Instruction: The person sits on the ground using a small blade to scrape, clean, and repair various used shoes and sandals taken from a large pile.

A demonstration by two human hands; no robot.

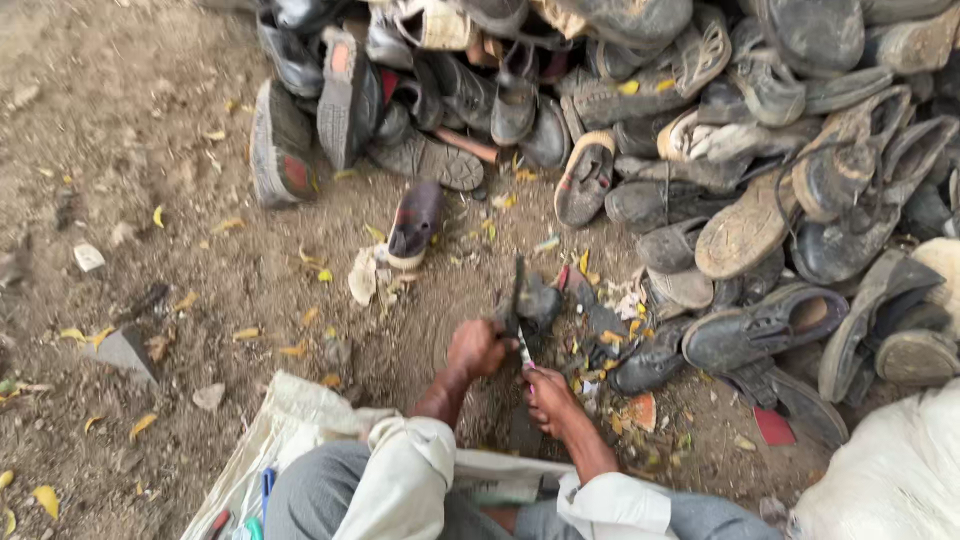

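Dark shoe piece (535, 300) upright in left hand (478, 348) grip

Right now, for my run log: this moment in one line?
left hand: grips dark shoe | right hand: holds blade at shoe | shoe pile behind

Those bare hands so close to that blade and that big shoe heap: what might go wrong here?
The right hand seems to work a small blade close to the left hand gripping the dark shoe, so a slip might cut fingers. The pile of worn shoes leans beside them and could slide onto the work.
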